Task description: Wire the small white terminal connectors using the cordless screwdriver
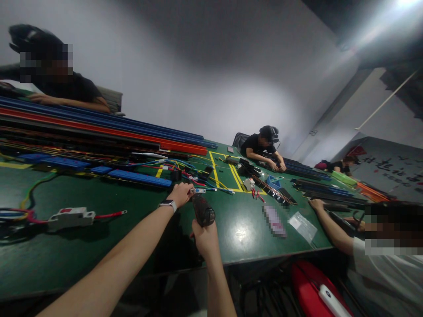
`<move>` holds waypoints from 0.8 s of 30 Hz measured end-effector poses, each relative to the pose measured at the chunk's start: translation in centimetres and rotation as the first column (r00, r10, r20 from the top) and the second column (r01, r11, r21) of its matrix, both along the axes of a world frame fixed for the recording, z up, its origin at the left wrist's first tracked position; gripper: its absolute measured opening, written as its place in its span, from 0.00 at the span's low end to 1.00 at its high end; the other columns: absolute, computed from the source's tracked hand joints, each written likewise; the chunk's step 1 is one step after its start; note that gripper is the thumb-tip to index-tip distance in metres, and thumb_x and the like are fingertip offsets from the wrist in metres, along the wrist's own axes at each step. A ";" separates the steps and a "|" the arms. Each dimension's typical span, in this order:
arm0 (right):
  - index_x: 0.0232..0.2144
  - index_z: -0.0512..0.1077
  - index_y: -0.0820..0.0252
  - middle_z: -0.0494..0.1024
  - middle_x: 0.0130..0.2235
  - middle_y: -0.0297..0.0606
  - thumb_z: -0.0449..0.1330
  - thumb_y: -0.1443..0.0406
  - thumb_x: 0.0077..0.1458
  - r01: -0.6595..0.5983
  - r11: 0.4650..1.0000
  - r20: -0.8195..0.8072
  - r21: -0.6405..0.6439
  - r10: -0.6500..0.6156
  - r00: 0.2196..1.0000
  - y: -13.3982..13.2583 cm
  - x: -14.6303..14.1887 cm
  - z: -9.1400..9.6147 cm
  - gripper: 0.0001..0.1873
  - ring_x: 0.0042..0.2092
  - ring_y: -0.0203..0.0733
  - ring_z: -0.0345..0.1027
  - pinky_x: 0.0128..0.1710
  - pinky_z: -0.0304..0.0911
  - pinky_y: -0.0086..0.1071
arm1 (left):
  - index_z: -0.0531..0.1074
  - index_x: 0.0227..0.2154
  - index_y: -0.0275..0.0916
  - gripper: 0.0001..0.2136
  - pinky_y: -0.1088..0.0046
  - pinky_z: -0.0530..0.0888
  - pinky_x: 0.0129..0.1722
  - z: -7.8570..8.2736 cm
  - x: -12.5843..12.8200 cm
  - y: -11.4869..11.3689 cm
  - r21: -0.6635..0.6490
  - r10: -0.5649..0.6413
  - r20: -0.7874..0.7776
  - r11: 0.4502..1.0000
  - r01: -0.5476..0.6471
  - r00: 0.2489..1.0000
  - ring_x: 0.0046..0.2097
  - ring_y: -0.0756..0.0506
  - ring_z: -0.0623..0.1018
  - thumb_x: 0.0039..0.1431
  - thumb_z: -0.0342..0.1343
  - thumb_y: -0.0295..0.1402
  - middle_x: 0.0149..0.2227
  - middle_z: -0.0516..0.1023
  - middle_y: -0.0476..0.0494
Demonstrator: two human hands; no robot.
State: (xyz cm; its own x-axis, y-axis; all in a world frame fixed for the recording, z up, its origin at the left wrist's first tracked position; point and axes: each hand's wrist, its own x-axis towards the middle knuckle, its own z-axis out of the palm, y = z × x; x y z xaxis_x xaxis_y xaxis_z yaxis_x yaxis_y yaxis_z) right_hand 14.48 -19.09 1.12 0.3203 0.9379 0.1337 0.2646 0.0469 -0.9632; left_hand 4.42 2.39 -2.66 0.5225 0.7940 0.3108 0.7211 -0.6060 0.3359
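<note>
My right hand (pixel 206 237) is wrapped around the handle of a dark cordless drill (pixel 204 212), whose nose points away from me over the green table. My left hand (pixel 181 194), with a watch on the wrist, is closed just left of the drill's front end. What its fingers pinch is too small to make out. A small white and blue part (pixel 200 190) shows right beside those fingertips. Beyond the hands lie loose red, yellow and blue wires (pixel 194 179). To the left, a blue terminal strip (pixel 140 177) reaches close to my left hand.
A white circuit breaker (pixel 71 219) with a red lead lies at left on the green table (pixel 132 255). Long blue and orange rails (pixel 132 132) run along the far side. Red-handled pliers (pixel 257 195) and a plastic bag (pixel 303 226) lie to the right. Several people work around the table.
</note>
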 end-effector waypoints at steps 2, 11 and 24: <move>0.45 0.71 0.58 0.73 0.28 0.31 0.57 0.62 0.55 -0.012 1.000 0.002 0.017 0.012 1.000 0.0 0.0 -0.2 0.14 0.26 0.39 0.70 0.27 0.64 0.29 | 0.72 0.41 0.44 0.09 0.62 0.63 0.46 0.1 0.0 0.0 -0.007 0.003 -0.009 1.000 -0.004 1.000 0.47 0.38 0.72 0.63 0.49 0.37 0.41 0.77 0.40; 0.50 0.70 0.60 0.75 0.28 0.32 0.57 0.62 0.55 -0.018 1.000 0.004 -0.008 0.019 1.000 -0.1 0.0 0.1 0.20 0.25 0.39 0.69 0.26 0.64 0.29 | 0.71 0.42 0.44 0.10 0.62 0.63 0.47 0.5 0.0 -0.2 -0.028 0.004 -0.029 1.000 -0.004 1.000 0.47 0.39 0.72 0.64 0.48 0.37 0.42 0.77 0.40; 0.49 0.71 0.59 0.74 0.25 0.33 0.57 0.63 0.55 -0.017 1.000 0.012 -0.003 0.017 1.000 -0.4 -0.2 1.0 0.19 0.25 0.41 0.69 0.25 0.62 0.30 | 0.71 0.43 0.44 0.09 0.62 0.62 0.47 0.7 0.0 -0.6 -0.034 -0.001 -0.026 0.999 0.001 1.000 0.48 0.39 0.71 0.64 0.48 0.36 0.43 0.76 0.40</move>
State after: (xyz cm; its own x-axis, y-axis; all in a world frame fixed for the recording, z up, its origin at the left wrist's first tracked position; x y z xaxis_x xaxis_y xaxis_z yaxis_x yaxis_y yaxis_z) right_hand 14.26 -19.52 2.07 0.3027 0.9435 0.1346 0.2757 0.0485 -0.9600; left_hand 4.43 1.82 -1.93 0.5307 0.8033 0.2702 0.7292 -0.5953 0.3375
